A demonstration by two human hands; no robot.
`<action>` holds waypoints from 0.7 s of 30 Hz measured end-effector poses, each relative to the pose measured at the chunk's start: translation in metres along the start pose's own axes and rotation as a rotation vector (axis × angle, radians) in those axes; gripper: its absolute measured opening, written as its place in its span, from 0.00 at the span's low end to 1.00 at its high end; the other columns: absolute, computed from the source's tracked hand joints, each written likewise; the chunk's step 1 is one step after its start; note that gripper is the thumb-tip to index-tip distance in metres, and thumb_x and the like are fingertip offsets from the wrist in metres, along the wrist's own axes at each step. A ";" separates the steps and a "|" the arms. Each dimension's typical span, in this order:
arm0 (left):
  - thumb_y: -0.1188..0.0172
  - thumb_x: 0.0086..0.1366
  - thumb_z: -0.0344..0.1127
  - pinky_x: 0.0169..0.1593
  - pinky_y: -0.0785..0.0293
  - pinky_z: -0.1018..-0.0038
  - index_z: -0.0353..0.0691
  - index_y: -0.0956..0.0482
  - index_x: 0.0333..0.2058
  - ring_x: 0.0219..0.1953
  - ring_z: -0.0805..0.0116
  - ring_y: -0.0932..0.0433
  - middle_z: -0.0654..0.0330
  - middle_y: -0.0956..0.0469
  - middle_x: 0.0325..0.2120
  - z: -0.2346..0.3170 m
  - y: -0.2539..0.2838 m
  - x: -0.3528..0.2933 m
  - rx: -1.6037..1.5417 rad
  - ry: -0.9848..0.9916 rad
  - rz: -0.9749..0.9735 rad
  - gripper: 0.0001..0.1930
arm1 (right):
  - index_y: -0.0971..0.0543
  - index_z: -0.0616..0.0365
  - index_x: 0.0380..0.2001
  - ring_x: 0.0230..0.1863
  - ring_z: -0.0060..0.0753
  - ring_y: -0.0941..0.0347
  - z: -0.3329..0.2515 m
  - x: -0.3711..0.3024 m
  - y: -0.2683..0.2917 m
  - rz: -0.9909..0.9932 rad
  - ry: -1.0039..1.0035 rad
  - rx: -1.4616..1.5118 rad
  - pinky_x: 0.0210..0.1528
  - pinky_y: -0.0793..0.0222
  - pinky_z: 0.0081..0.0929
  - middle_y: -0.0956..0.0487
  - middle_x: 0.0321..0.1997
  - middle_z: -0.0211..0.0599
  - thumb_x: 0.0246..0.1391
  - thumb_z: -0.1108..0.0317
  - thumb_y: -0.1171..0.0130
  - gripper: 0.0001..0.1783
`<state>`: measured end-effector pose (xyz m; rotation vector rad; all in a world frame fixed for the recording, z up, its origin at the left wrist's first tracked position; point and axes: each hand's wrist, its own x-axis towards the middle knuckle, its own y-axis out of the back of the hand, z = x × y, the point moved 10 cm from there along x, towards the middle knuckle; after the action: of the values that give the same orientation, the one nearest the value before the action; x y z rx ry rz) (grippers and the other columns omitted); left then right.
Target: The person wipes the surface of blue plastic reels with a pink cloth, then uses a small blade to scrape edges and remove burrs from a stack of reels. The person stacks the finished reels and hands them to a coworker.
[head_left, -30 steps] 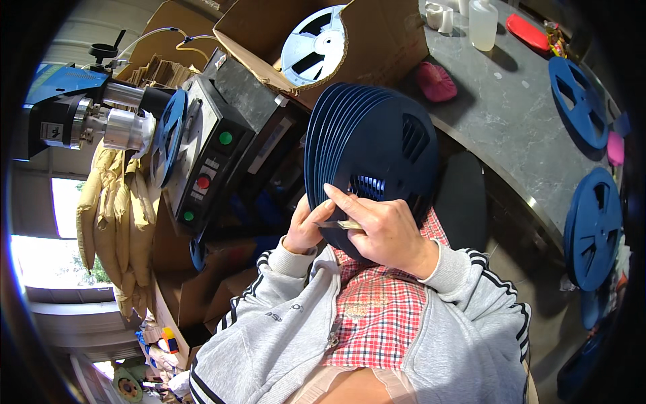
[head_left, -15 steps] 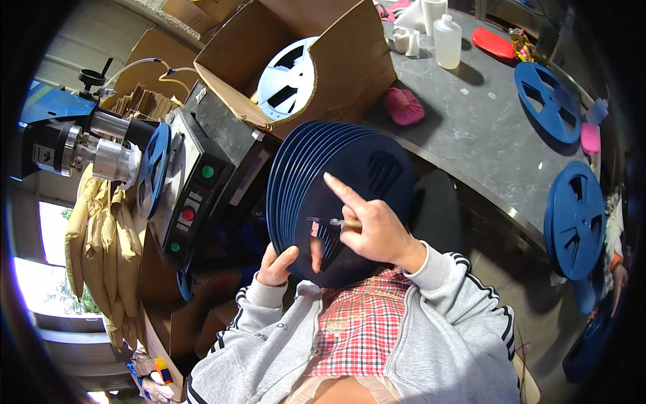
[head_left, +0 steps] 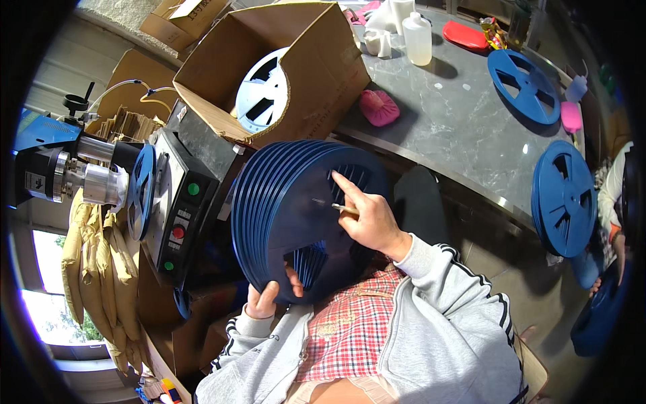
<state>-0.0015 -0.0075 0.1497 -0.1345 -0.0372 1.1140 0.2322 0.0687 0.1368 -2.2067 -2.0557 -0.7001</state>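
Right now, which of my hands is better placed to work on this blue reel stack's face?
Right, probably: your right hand holds a slim tool over the blue reel stack's face, while your left hand grips its lower left edge.

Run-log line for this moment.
left hand: gripping blue reel stack | right hand: small tool held, index finger extended over front reel | beyond: pale reel in cardboard box

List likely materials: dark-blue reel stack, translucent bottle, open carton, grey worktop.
Dark-blue reel stack: likely moulded plastic, satin; thin uniform flanges, smooth sheen.
Translucent bottle: probably soft plastic; cloudy, light-passing wall.
Open carton: corrugated cardboard by the look, matt brown; folded flaps, rough cut edge.
Grey worktop: stone or stone-look laminate, slight sheen; veined, can't tell which.
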 end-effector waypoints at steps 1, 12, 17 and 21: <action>0.52 0.72 0.38 0.39 0.21 0.65 0.30 0.37 0.58 0.33 0.60 0.20 0.46 0.23 0.37 0.005 0.004 0.000 -0.026 -0.024 0.006 0.21 | 0.26 0.64 0.58 0.22 0.47 0.22 0.013 -0.005 -0.001 0.042 -0.015 0.027 0.30 0.26 0.37 0.21 0.20 0.46 0.42 0.77 0.43 0.34; 0.50 0.69 0.45 0.26 0.30 0.73 0.33 0.32 0.55 0.22 0.70 0.28 0.54 0.26 0.29 -0.061 0.134 -0.048 -0.428 -0.024 0.403 0.24 | 0.23 0.65 0.47 0.28 0.15 0.26 0.184 -0.064 -0.062 -0.023 -0.825 0.858 0.27 0.33 0.13 0.21 0.35 0.33 0.54 0.59 0.29 0.24; 0.51 0.72 0.40 0.23 0.37 0.77 0.27 0.36 0.56 0.21 0.75 0.37 0.59 0.35 0.29 -0.116 0.167 -0.061 -0.885 -0.102 0.420 0.22 | 0.24 0.63 0.47 0.14 0.09 0.38 0.171 -0.067 -0.077 -0.182 -0.936 1.058 0.15 0.45 0.08 0.23 0.25 0.24 0.56 0.58 0.31 0.23; 0.55 0.76 0.43 0.22 0.38 0.77 0.26 0.36 0.55 0.18 0.76 0.39 0.61 0.37 0.26 -0.147 0.178 -0.060 -1.203 -0.164 0.333 0.22 | 0.26 0.57 0.44 0.12 0.07 0.44 0.156 -0.076 -0.100 -0.266 -1.012 1.276 0.12 0.50 0.09 0.28 0.21 0.19 0.58 0.58 0.34 0.18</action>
<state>-0.1720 0.0029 -0.0159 -1.1533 -0.8617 1.3021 0.1807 0.0609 -0.0564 -1.4643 -1.9970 1.6079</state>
